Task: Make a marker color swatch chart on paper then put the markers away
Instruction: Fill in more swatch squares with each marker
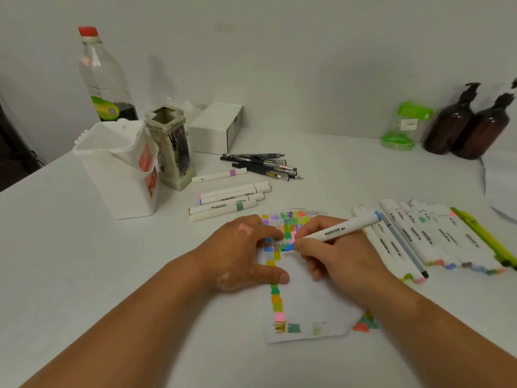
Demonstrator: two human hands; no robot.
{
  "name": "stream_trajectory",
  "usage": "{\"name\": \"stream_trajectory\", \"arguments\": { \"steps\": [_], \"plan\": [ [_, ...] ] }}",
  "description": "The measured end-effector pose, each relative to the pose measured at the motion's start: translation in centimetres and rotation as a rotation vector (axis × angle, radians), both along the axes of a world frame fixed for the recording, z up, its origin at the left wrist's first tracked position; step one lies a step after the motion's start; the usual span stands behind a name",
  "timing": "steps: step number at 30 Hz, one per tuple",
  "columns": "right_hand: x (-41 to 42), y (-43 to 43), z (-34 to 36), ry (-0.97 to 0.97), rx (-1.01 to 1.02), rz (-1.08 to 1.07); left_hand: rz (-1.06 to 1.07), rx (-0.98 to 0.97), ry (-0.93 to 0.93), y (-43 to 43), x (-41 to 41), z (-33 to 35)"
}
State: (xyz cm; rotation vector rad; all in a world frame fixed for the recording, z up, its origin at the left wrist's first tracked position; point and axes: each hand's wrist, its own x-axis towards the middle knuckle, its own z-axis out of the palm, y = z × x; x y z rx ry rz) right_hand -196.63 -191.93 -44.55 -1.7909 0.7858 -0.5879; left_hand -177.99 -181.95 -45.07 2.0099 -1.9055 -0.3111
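Blue swatch being laid down, paper pinned flat.

The marker [338, 229] is pinched closed in the right hand [333, 259], tip on the paper [310, 298] mid-chart; the left hand [240, 253] is spread open, holding nothing, pressed on the sheet. Wet ink could be smeared by those fingers, or neighbouring squares overrun.
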Motion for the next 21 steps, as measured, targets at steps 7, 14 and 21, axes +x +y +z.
{"name": "stream_trajectory", "arguments": {
  "steps": [7,14,21],
  "plan": [
    [0.22,0.20,-0.41,0.097,-0.124,-0.030,0.004,0.007,0.012,-0.10,-0.08,0.00],
    [0.25,0.21,-0.33,0.141,-0.149,-0.004,0.011,0.008,0.022,-0.25,0.00,-0.07],
    [0.25,0.04,-0.53,0.144,-0.156,-0.001,0.017,0.005,0.023,-0.26,-0.06,0.01]
  ]
}}
